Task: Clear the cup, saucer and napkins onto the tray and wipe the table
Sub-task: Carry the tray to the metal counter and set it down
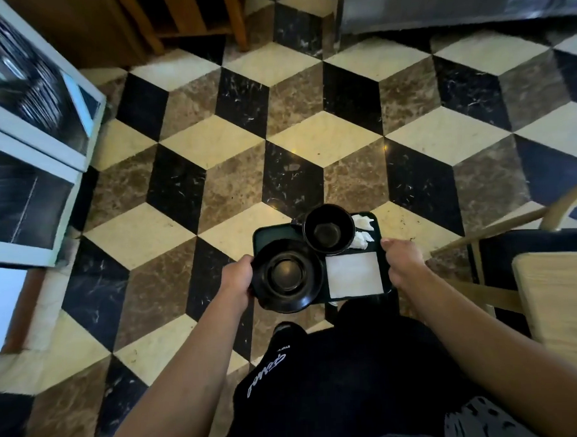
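I carry a dark green tray (268, 234) level over the tiled floor. My left hand (237, 275) grips its left edge and my right hand (401, 259) grips its right edge. A black saucer (286, 274) lies on the tray's near left and overhangs the rim. Behind it stands a black cup (328, 228), upright and empty. A flat white napkin (354, 274) lies at the near right, and crumpled white napkins (362, 232) lie beside the cup at the far right.
A white glass-fronted cabinet (32, 145) stands at the left. Wooden chair legs (237, 20) are at the far middle. A light wooden table (558, 300) and a chair (516, 217) stand at the right. The floor has black, cream and brown tiles.
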The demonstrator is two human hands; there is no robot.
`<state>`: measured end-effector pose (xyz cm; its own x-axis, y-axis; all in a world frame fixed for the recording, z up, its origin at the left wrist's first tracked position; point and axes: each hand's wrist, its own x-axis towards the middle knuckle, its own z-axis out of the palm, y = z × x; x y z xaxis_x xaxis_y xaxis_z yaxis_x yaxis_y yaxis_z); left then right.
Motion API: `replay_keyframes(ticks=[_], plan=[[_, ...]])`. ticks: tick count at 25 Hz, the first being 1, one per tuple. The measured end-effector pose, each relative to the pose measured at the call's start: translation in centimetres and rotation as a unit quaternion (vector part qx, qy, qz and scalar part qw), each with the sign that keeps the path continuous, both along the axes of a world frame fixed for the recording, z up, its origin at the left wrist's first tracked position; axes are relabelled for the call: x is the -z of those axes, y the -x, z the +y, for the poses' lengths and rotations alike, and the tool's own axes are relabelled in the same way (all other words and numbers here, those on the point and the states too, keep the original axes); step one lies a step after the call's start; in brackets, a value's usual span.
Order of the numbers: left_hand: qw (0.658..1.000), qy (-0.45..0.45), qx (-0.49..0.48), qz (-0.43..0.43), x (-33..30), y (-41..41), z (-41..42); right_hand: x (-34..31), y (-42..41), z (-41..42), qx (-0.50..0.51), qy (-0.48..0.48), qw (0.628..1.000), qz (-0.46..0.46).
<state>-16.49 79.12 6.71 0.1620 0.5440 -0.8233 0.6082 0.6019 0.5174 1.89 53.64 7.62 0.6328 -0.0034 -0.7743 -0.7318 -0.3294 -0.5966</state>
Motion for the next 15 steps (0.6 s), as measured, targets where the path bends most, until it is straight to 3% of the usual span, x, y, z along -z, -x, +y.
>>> replay_keyframes(ticks=[10, 15], plan=[[0.999, -0.025, 0.008, 0.023, -1.8, -19.0, 5.3, -1.6, -18.3, 5.8, 0.040, -0.045, 0.998, 0.032], [0.999, -0.015, 0.028, 0.018, -2.9, -26.6, 8.2, -2.2, -26.3, 8.7, -0.005, -0.004, 1.000, -0.004]])
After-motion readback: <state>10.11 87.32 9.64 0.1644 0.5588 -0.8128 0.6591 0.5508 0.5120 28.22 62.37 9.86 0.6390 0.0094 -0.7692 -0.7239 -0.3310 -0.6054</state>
